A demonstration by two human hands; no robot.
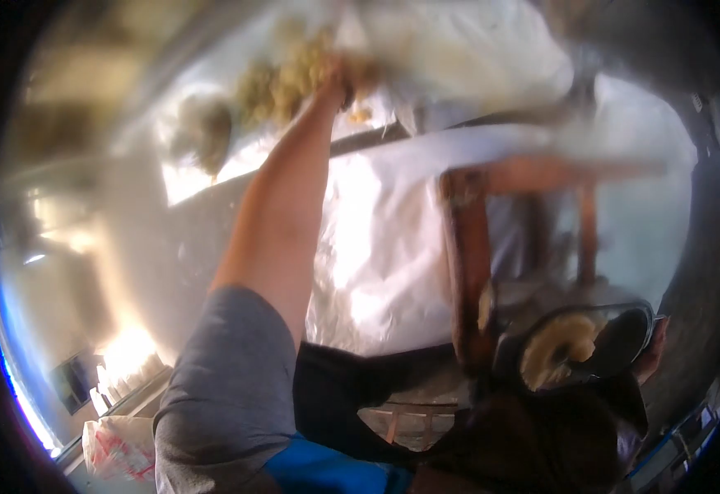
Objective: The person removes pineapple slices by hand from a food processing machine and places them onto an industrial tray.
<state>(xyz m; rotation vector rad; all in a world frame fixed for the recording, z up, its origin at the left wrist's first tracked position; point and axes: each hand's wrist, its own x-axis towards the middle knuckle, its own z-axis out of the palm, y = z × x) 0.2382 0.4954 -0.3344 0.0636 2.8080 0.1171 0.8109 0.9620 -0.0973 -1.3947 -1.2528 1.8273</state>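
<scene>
At the top centre, my left hand (345, 76) reaches to a pile of small yellowish round pieces (281, 86) on a white sheet. Its fingers are blurred, so whether they hold a piece is unclear. At the lower right, my right hand (654, 350) wraps round the outer edge of a dark, rounded tray (623, 337). In that tray lies a pale, doughy-looking curved mass (557, 346).
A reddish-brown wooden frame (471, 255) stands beside the tray. Crumpled white sheeting (384, 247) hangs in the middle. A clear bag with something dark (203, 132) sits left of the pile. At the lower left is a white and red bag (119, 449).
</scene>
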